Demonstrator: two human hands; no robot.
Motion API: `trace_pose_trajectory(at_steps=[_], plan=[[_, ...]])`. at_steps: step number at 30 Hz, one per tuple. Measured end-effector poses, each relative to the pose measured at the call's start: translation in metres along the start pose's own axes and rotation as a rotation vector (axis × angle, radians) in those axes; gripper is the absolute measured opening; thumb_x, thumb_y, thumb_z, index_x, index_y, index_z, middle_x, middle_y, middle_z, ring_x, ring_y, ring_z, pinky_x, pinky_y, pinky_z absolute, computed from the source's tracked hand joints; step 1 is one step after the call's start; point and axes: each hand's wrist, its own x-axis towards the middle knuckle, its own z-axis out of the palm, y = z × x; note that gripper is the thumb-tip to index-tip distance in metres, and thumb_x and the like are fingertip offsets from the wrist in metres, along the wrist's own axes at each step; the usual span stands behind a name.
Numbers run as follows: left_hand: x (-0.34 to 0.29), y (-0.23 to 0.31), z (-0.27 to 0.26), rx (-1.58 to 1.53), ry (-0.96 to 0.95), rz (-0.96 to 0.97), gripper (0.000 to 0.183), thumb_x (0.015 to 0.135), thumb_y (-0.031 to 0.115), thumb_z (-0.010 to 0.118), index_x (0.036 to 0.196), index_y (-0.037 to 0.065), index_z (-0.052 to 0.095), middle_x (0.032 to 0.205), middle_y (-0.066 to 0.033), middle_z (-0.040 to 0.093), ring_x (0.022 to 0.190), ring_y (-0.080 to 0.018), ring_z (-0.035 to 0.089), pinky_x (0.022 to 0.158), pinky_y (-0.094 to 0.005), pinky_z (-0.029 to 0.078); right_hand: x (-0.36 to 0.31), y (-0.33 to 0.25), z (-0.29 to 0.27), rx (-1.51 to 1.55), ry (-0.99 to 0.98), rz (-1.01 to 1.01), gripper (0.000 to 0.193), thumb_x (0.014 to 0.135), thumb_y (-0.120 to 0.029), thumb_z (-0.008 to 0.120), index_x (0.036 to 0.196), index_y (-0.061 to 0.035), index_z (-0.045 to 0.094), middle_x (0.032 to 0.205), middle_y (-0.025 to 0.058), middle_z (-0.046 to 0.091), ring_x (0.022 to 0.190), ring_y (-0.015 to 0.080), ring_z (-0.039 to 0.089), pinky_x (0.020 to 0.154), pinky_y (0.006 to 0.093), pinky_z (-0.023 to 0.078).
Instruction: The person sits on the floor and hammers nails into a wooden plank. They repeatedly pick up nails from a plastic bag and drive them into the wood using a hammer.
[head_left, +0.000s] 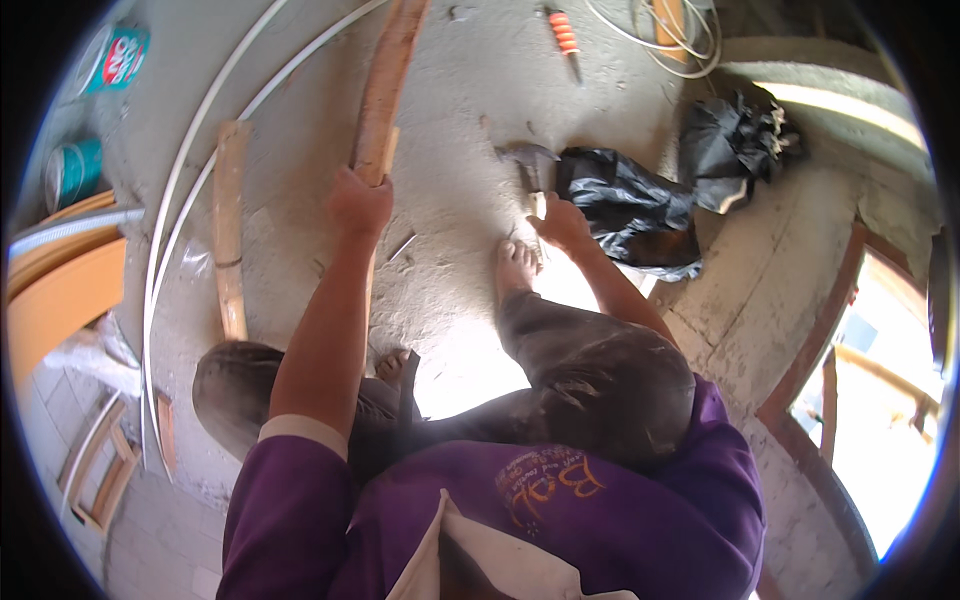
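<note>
My left hand (360, 207) is closed around a long wooden plank (392, 80), which runs from my fist up past the top edge of the head view. Another narrow strip of wood shows beside and below that fist, partly hidden by my forearm. On the right, my right hand (565, 224) grips the pale handle of a claw hammer (530, 155). The hammer's metal head points away from me, just above the bare concrete floor or resting on it; I cannot tell which. A crumpled black plastic bag (635, 205) lies right beside that hand.
A wooden post (229, 230) and white pipes (190, 150) lie to my left, near two green cans (75, 175). Farther off are an orange-handled tool (563, 35) and a coil of white cable (706, 60). A wooden window frame (800, 390) stands at right.
</note>
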Motion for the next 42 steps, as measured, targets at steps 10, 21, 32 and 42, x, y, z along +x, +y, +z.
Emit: trace_pose_trajectory(at_steps=[10,21,32,42], plan=[[-0.002,0.006,-0.010,-0.097,-0.090,-0.072,0.048,0.075,0.031,0.073,0.105,0.000,0.050,0.096,-0.0222,0.065,0.087,-0.0402,0.066,0.079,-0.0479,0.052,0.018,0.019,-0.009,1.387,-0.691,0.513,0.024,0.086,-0.028,0.063,0.094,-0.0076,0.054,0.063,0.0049,0.053,0.050,0.0179,0.052,0.046,0.0340,0.044],[-0.006,0.000,-0.014,-0.195,-0.100,-0.103,0.035,0.078,0.022,0.066,0.102,0.001,0.053,0.097,-0.0217,0.066,0.091,-0.0385,0.065,0.081,-0.0469,0.051,-0.028,-0.158,-0.131,0.292,-0.138,-0.337,0.040,0.088,-0.028,0.068,0.106,0.0031,0.051,0.065,0.0053,0.056,0.056,0.0082,0.053,0.050,0.0280,0.045],[-0.007,-0.005,0.001,-0.236,-0.012,-0.045,0.039,0.076,0.026,0.070,0.101,0.002,0.052,0.093,-0.0216,0.066,0.087,-0.0391,0.066,0.077,-0.0473,0.051,-0.032,-0.168,-0.120,0.352,-0.213,-0.303,0.040,0.096,-0.030,0.056,0.121,0.0007,0.050,0.070,0.0064,0.055,0.061,0.0128,0.053,0.056,0.0305,0.044],[-0.005,-0.006,0.006,-0.232,0.004,-0.031,0.037,0.080,0.028,0.066,0.102,0.002,0.051,0.094,-0.0218,0.065,0.089,-0.0393,0.065,0.078,-0.0480,0.050,-0.038,-0.176,-0.120,0.068,-0.196,-0.575,0.043,0.098,-0.039,0.044,0.123,-0.0046,0.047,0.113,0.0210,0.061,0.100,0.0383,0.061,0.090,0.0446,0.047]])
